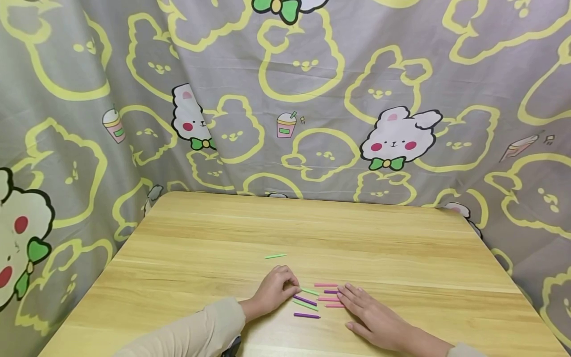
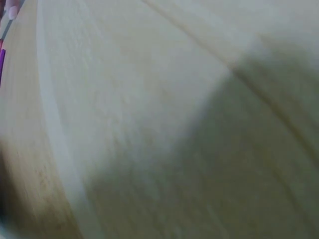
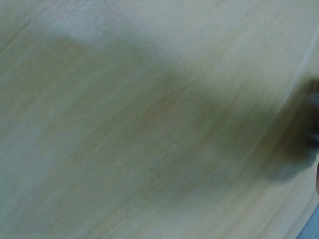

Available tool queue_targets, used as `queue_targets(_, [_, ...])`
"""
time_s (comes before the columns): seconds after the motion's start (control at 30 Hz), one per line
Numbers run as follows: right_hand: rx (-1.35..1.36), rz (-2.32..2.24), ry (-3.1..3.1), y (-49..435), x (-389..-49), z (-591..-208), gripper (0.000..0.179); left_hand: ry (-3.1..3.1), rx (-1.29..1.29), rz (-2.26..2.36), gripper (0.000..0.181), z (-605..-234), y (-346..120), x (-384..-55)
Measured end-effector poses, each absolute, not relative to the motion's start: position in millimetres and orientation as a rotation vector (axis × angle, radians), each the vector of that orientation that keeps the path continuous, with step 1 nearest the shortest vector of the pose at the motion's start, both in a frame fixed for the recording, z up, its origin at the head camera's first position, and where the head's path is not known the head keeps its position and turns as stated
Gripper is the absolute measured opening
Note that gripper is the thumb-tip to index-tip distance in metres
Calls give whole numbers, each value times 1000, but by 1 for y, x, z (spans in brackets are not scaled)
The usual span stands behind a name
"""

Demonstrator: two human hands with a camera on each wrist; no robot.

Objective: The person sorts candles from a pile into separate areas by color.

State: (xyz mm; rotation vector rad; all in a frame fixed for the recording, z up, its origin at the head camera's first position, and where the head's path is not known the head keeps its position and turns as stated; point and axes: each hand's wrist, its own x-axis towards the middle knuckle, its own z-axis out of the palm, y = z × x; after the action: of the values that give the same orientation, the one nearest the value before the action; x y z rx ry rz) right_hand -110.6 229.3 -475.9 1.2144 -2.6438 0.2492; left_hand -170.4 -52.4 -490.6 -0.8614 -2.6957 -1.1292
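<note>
In the head view, my left hand (image 1: pixel 275 289) is at the left of a group of short, thin coloured sticks, its curled fingertips pinching the end of a green stick (image 1: pixel 310 291). Just below lie a purple stick (image 1: pixel 305 300), a second green stick (image 1: pixel 305 306) and another purple stick (image 1: pixel 307 315). My right hand (image 1: pixel 372 315) lies with its fingers extended, fingertips over the right ends of several sticks, among them a pink stick (image 1: pixel 325 285) and a purple stick (image 1: pixel 330 292). The wrist views show mostly bare tabletop and shadow.
A lone green stick (image 1: pixel 275 256) lies farther back on the wooden table (image 1: pixel 214 223). A patterned curtain (image 1: pixel 250 74) hangs behind the table and along both sides. In the left wrist view, part of a purple stick (image 2: pixel 2 62) shows at the edge.
</note>
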Motion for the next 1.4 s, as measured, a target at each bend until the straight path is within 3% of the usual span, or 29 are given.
queue_targets(1.4, [1204,208,-2669,228,-111,-474,51,-2556,-573,-1101,8,-490,-84,-177])
